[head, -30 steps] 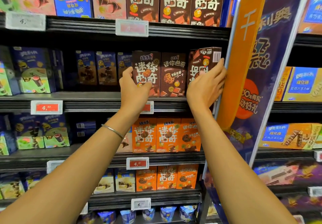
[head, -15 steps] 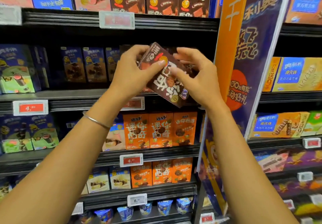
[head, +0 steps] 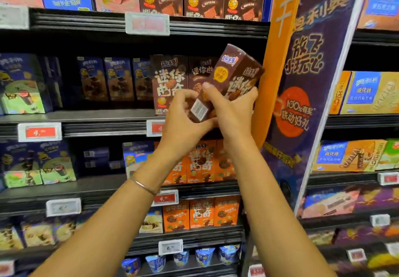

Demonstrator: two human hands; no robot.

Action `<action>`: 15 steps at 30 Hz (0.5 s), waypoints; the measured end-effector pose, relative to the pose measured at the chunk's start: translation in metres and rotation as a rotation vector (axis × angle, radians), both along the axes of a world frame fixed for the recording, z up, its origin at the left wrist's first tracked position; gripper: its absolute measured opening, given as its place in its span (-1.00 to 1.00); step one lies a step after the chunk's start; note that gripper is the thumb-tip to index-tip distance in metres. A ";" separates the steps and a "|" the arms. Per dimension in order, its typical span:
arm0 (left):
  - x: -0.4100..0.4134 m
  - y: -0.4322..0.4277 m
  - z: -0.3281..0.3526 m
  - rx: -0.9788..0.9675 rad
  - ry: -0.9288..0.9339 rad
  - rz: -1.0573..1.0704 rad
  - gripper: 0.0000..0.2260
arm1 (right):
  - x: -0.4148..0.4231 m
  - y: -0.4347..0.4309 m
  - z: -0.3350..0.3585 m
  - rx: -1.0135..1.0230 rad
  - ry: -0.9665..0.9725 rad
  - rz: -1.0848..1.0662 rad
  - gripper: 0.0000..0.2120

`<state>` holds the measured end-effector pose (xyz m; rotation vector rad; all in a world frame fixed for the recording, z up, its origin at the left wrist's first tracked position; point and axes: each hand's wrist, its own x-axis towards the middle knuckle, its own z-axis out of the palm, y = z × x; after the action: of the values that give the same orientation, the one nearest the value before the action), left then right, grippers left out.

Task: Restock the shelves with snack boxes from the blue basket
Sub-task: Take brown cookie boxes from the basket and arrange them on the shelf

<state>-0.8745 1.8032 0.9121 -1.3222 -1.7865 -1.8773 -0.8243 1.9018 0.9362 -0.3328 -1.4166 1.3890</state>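
A brown snack box (head: 232,76) is held tilted in the air in front of the second shelf (head: 103,118), its top leaning to the right. My right hand (head: 232,108) grips its lower half, thumb on the side and fingers round the front. My left hand (head: 183,118) holds the bottom corner near the barcode. Behind the box, two matching brown boxes (head: 169,82) stand upright on that shelf. The blue basket is not in view.
An orange and purple promotional banner (head: 302,78) stands just right of the held box. Orange snack boxes (head: 201,161) fill the shelf below, blue boxes (head: 108,78) sit further left, and price tags (head: 40,132) line the shelf edges.
The brown box left the shelf a second ago and has since been turned in both hands, from leaning left to leaning right. The view shifted slightly down.
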 end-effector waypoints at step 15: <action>-0.059 -0.014 -0.004 0.112 -0.119 0.329 -0.46 | -0.052 0.047 0.000 0.303 -0.195 -0.818 0.16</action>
<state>-0.9336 1.7889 0.9083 -0.8337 -1.7950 -1.8703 -0.8763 1.9483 0.9365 -0.7595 -1.3865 0.4805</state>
